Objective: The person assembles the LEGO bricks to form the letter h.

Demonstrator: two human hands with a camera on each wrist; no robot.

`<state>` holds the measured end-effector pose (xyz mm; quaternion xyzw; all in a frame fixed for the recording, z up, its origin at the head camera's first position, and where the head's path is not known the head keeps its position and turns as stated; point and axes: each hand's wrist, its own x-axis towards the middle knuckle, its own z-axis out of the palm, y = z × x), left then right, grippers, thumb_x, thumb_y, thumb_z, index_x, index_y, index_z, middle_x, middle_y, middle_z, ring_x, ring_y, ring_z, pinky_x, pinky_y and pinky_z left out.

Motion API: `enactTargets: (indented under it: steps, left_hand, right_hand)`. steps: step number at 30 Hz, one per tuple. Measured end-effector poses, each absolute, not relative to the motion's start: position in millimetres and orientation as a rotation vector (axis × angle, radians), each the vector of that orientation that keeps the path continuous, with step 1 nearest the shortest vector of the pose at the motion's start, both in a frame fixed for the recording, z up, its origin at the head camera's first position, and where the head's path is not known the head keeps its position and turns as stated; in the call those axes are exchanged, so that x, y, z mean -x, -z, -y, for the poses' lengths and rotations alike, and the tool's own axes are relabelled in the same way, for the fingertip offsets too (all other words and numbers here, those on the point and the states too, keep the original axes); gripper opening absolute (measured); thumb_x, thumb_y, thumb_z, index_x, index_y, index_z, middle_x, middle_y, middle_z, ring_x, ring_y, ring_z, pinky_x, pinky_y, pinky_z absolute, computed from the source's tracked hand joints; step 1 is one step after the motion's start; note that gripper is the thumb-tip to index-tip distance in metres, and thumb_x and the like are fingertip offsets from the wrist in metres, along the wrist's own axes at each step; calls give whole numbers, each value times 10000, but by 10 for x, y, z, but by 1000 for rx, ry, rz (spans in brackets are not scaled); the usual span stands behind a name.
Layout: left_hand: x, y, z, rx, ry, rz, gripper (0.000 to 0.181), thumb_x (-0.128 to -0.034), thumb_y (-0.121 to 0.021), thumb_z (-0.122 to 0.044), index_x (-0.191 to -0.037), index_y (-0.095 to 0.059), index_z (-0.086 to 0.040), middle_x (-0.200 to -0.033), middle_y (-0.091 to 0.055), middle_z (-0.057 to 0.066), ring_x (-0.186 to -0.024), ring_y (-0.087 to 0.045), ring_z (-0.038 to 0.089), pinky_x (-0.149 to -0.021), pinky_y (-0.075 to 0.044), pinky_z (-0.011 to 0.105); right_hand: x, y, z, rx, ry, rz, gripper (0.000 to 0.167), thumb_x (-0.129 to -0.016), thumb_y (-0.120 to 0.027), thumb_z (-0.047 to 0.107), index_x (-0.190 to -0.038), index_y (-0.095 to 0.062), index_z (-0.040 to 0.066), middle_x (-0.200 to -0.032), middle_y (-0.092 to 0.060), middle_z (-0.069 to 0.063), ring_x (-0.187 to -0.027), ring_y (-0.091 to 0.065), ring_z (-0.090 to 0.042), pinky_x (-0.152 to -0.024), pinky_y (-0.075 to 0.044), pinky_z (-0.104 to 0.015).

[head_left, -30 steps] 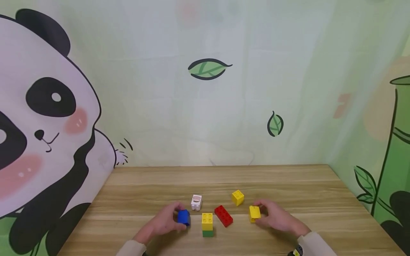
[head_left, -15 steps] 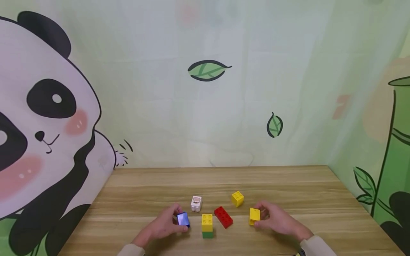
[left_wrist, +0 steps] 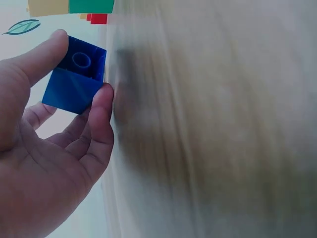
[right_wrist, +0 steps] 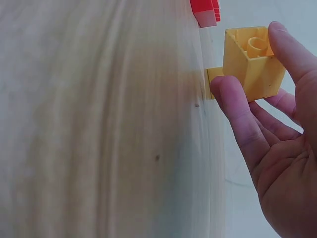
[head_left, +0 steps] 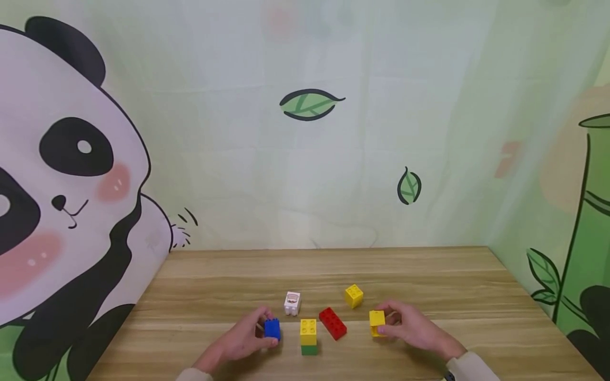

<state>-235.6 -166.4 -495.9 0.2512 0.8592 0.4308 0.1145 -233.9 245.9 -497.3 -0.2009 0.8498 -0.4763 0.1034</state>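
Turning in the left hand [head_left: 243, 336], the blue two-by-two brick [head_left: 272, 329] has swapped the glossy face I saw half a second ago for a darker one, studs now along its far edge. Thumb and fingers pinch it above the wood-grain table [head_left: 214, 280], just left of the yellow-on-green stack [head_left: 308, 336]. The right hand [head_left: 413, 327] has brought its yellow two-by-two brick [head_left: 377, 318] slightly closer to the stack, clamped between thumb and fingers; my right wrist feed shows its hollow underside. The red brick [head_left: 333, 323], white printed brick [head_left: 293, 302] and loose yellow brick [head_left: 354, 295] haven't moved. I read this as reorienting: both held bricks are still unattached, so the stack gains nothing yet.
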Motion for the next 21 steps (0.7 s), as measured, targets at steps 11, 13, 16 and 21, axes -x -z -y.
enactTargets:
  steps: [11, 13, 16, 21]
  left_hand:
    - [2230, 4914, 1644, -690, -1288, -2437, 332, -809, -745, -107, -1016, -486, -108, -1018, -559, 85, -887, -555, 217, -736, -511, 337]
    - [2203, 4905, 1629, -685, -1292, -2414, 336, -809, -745, -114, -1023, -485, -113, -1028, -561, 90, -891, -556, 221, -728, -511, 338]
    - [2177, 4894, 1599, -661, -1293, -2380, 350, -809, -747, -130, -1042, -486, -123, -1050, -565, 96, -913, -556, 233, -739, -509, 366]
    - [2154, 4891, 1536, -609, -1266, -2358, 401, -794, -762, -137, -1098, -499, -122, -1053, -571, 92, -916, -563, 236, -754, -508, 406]
  right_hand:
    - [2285, 4935, -2443, 612, 1616, -2308, 470, -860, -702, 163, -1246, -507, -22, -1106, -572, -159, -862, -621, -245, -689, -550, -365]
    - [2281, 4926, -2445, 595, 1630, -2282, 468, -858, -701, 147, -1247, -499, -20, -1122, -559, -157, -881, -611, -257, -705, -546, -357]
    - [2279, 4921, -2445, 586, 1628, -2282, 465, -841, -714, 131, -1227, -501, -15, -1135, -546, -152, -908, -589, -267, -729, -535, -330]
    - [2285, 4936, -2449, 652, 1572, -2364, 436, -809, -729, 106, -1169, -508, -1, -1110, -555, -138, -922, -558, -257, -768, -491, -274]
